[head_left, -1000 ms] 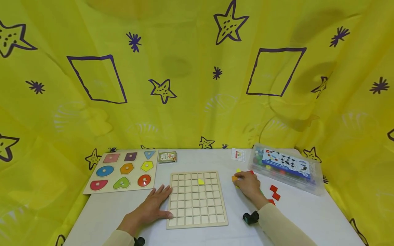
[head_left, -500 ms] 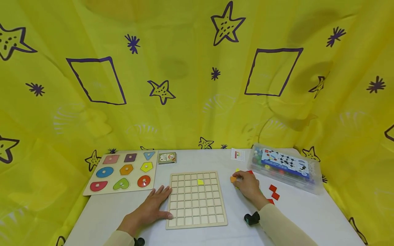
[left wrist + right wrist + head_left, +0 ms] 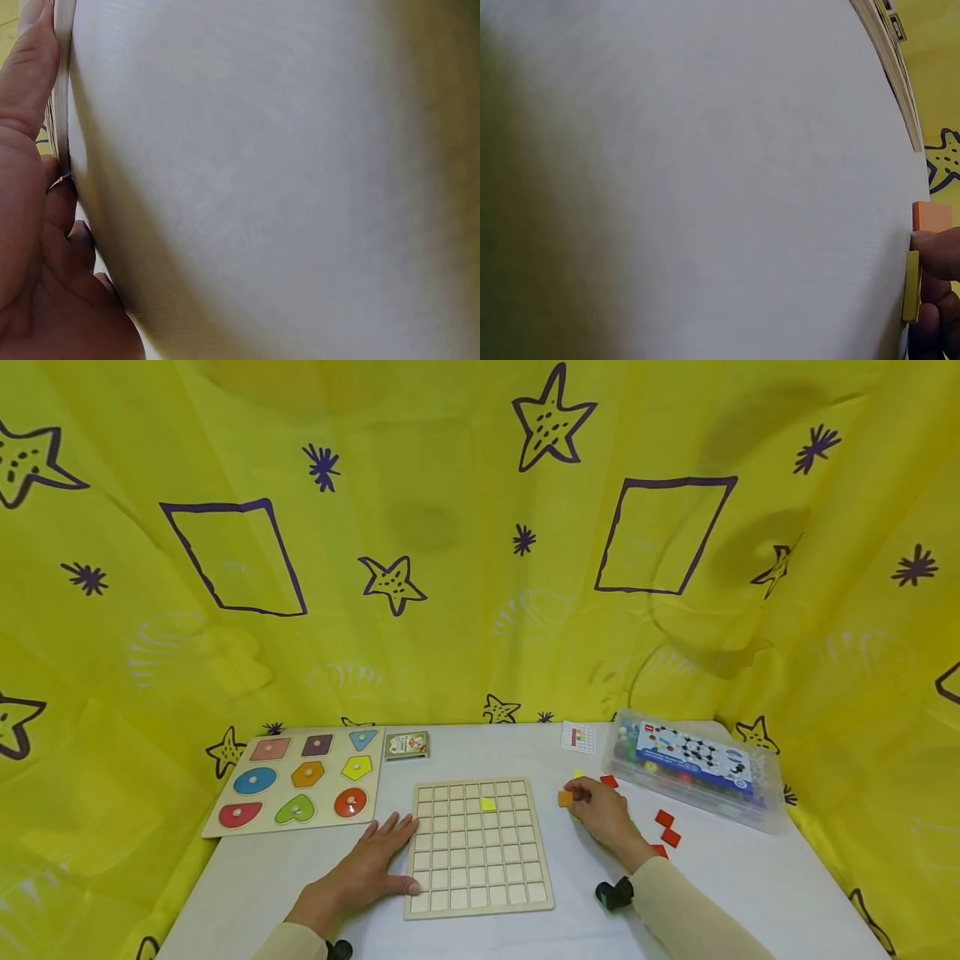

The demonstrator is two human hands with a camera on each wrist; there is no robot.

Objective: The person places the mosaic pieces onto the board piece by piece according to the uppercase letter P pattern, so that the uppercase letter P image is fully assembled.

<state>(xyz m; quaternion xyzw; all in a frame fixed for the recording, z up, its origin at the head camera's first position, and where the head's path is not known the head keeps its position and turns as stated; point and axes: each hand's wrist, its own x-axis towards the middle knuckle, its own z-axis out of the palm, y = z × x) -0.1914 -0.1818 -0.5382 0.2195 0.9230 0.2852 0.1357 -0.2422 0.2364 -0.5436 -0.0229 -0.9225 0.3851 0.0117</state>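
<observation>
My left hand (image 3: 367, 864) lies with fingers spread at the left edge of a wooden grid board (image 3: 476, 852), thumb and fingertips touching its rim. One yellow tile (image 3: 489, 805) sits in an upper cell of the grid. To the right of the board, my right hand (image 3: 606, 814) pinches an orange square tile (image 3: 565, 798) between thumb and fingers, low over the white table. In the right wrist view the orange tile (image 3: 932, 216) shows past the thumb, and a yellow tile (image 3: 911, 287) stands close beside the fingers. Other tiles are partly hidden under this hand.
Loose red tiles (image 3: 665, 818) lie right of my right hand. A small pattern card (image 3: 578, 737) and a clear plastic case (image 3: 697, 768) are at the back right. At the left lie a shape puzzle board (image 3: 281, 810) and a small card box (image 3: 407, 745).
My right hand has drawn the orange tile slightly left, and more of it shows. A red tile behind the hand is more visible. My left hand stays in place.
</observation>
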